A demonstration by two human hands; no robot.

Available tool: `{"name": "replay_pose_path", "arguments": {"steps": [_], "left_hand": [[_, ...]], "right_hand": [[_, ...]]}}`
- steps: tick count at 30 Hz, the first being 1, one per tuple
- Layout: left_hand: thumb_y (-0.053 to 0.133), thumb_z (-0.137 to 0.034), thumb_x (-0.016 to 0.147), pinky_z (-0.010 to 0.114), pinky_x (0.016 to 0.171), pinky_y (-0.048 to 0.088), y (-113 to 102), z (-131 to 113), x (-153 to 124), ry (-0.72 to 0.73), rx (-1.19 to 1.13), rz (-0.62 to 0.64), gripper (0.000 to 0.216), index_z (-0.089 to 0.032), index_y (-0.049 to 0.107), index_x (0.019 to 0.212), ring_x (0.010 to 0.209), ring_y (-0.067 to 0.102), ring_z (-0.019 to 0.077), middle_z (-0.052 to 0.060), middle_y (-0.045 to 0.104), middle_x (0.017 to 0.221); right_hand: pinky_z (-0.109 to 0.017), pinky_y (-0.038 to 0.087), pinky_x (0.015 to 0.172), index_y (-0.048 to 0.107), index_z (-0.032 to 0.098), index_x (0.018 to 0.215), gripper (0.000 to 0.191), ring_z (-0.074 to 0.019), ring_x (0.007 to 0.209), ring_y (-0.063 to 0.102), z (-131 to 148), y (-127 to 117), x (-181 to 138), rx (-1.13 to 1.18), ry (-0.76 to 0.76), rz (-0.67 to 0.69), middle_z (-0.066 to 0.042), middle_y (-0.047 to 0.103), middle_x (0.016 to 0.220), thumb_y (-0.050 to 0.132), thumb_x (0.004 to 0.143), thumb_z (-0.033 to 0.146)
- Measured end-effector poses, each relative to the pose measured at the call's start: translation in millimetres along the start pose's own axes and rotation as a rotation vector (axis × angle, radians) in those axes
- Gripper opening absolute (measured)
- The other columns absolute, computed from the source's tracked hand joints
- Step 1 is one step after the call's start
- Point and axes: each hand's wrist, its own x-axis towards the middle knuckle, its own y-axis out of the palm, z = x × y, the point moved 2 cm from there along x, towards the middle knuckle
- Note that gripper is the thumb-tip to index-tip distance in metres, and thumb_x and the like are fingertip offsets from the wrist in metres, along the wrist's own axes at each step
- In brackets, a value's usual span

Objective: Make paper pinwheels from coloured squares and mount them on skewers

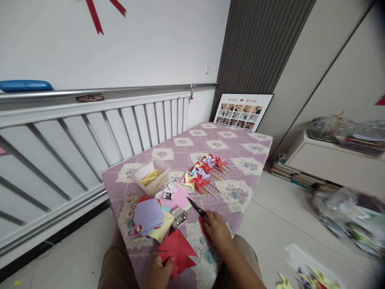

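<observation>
My left hand [161, 272] pinches the near edge of a red folded paper piece [177, 248] lying on the low table with a purple patterned cloth [240, 152]. My right hand [219, 232] is closed around the red handles of a pair of scissors [197, 210], whose black blades point away toward the left. Just beyond lie a stack of coloured paper squares [148, 214], a pink sheet [179, 198] and small metal clips [179, 218].
A clear plastic box of wooden sticks [151, 176] stands at the table's left. A row of finished paper pinwheels [204, 171] lies mid-table. A white railing [90, 132] runs along the left. A framed photo collage [240, 112] leans at the far end. Books and bags clutter the floor at right.
</observation>
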Motion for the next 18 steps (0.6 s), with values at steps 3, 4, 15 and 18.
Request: {"name": "replay_pose_path", "arguments": {"steps": [3, 4, 15, 18], "left_hand": [[0.063, -0.034, 0.064, 0.033, 0.068, 0.049, -3.2, -6.3, -1.4, -0.029, 0.049, 0.051, 0.014, -0.021, 0.064, 0.069, 0.068, 0.067, 0.0260, 0.003, 0.071, 0.062], [0.062, -0.035, 0.064, 0.033, 0.069, 0.050, -3.8, -7.5, -1.4, -0.036, 0.069, 0.057, 0.016, -0.021, 0.064, 0.069, 0.070, 0.067, 0.0265, 0.003, 0.072, 0.064], [0.053, -0.042, 0.068, 0.034, 0.068, 0.048, -4.6, 17.8, 14.0, 0.012, 0.122, -0.032, 0.029, -0.017, 0.065, 0.074, 0.071, 0.067, 0.0259, 0.005, 0.072, 0.069], [0.053, -0.041, 0.069, 0.033, 0.068, 0.047, -6.0, 13.7, 11.9, 0.021, 0.150, -0.012, 0.028, -0.017, 0.066, 0.076, 0.073, 0.067, 0.0257, 0.006, 0.073, 0.071]], "right_hand": [[-0.045, 0.047, 0.086, 0.067, 0.015, 0.106, 0.029, -0.0313, 0.095, 0.060, -3.3, 1.3, -7.3, -0.013, -0.024, -0.059, -0.018, 0.067, 0.105, 0.054, 0.080, 0.017], [-0.047, 0.046, 0.088, 0.066, 0.016, 0.108, 0.030, -0.0323, 0.098, 0.059, -2.1, 2.2, -10.7, -0.012, -0.037, -0.082, -0.018, 0.066, 0.109, 0.053, 0.082, 0.018], [-0.034, 0.055, 0.070, 0.064, 0.021, 0.091, 0.024, -0.0223, 0.077, 0.066, 52.2, 35.0, -76.2, 0.207, -0.264, -0.102, -0.006, 0.068, 0.080, 0.048, 0.081, 0.007], [-0.035, 0.055, 0.069, 0.064, 0.020, 0.090, 0.022, -0.0228, 0.075, 0.065, 53.2, 35.3, -77.4, 0.181, -0.274, -0.079, -0.006, 0.068, 0.079, 0.049, 0.081, 0.007]]}}
